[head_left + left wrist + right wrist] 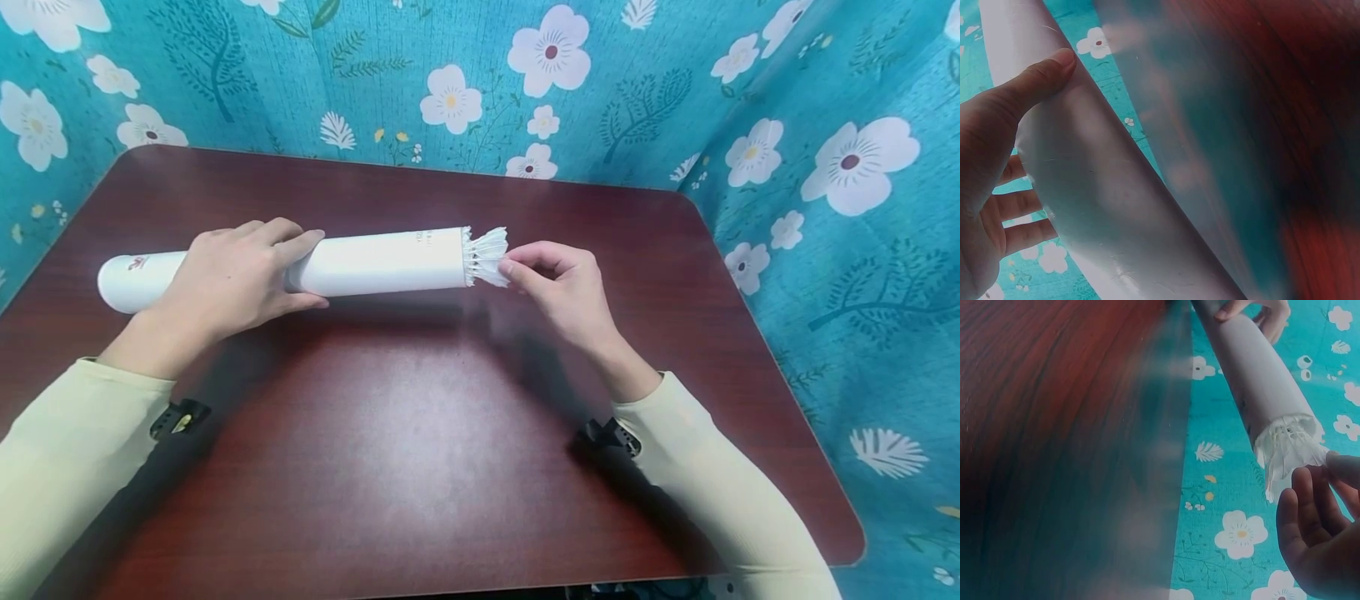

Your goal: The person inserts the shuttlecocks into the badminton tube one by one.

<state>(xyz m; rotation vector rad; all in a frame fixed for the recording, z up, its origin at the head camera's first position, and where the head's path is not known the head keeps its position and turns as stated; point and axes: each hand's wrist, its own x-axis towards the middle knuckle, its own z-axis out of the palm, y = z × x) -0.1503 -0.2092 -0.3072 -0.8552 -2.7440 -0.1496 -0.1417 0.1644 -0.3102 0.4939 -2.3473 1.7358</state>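
Observation:
A long white shuttlecock tube (390, 262) is held crosswise over the table, its closed end to the left. My left hand (236, 271) grips it left of the middle, thumb on the near side and fingers over the top. The left wrist view has this tube (1122, 200) running diagonally past the thumb. From the open right end protrudes the feather skirt of a white shuttlecock (489, 257). My right hand (566, 287) pinches the skirt's edge between thumb and fingertips. In the right wrist view the shuttlecock (1291, 450) is partly out; its head is hidden inside the tube.
Beneath is a dark red-brown wooden table (360, 467) with rounded corners. A teal curtain (390, 92) with white flowers hangs behind it and along the right side. Black wrist straps (178, 419) show at both sleeves.

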